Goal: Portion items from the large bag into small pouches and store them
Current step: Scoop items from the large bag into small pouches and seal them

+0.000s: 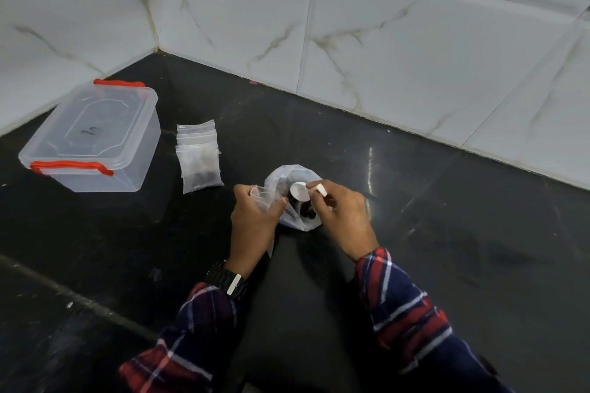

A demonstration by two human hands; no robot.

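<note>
Left hand (252, 220) grip: fingers curled round a small clear pouch (262, 197), pinching it at the mouth. Right hand (343, 217) grip: fingers pinched on the handle of a white scoop (301, 190), its bowl sitting over the open mouth of the large bag (295, 197). Large bag stands on the black bench (415, 217) about mid-surface, between both hands, dark contents visible inside. Small pouch is touching the bag's left side. Stack of small pouches (198, 157) lies flat toward the back-left corner of the bench, the front one holding dark bits. Clear storage box (92, 137), lid on with red latches, sits just left of that stack, near the left wall edge. Watch (228, 282) on left wrist, plaid sleeves.
</note>
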